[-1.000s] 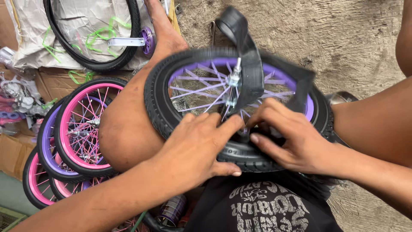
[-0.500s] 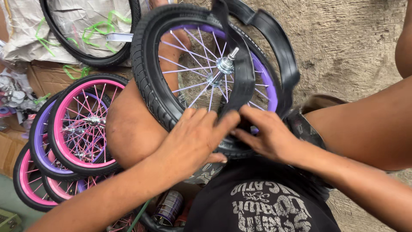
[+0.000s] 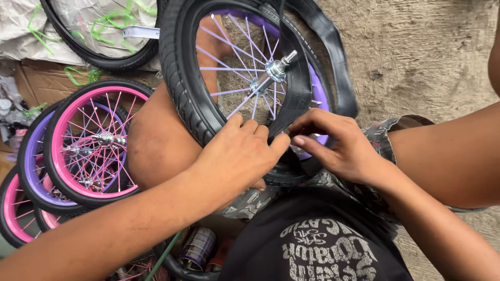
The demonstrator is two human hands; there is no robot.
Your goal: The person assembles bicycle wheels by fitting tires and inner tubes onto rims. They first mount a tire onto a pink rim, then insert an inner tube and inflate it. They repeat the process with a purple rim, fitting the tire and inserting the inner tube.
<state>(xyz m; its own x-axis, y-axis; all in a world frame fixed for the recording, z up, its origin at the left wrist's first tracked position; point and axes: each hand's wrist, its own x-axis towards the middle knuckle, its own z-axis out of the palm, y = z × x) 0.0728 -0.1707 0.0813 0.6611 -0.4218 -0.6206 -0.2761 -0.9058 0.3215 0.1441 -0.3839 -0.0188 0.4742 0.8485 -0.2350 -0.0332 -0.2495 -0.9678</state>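
- The wheel, black tyre on a purple rim, stands tilted against the person's left knee, its lower edge under both hands.
- The left hand lies curled over the tyre's bottom edge, fingers pressed down on the rubber.
- The right hand meets it from the other side, thumb and fingers pinching the black inner tube where it enters the tyre.
- The tube loops up loose across the hub and over the wheel's right side.
- To the left a pink wheel leans on a purple wheel, with more behind.
- Above them another tyre lies on plastic wrap and cardboard.
- A small can sits near the feet.
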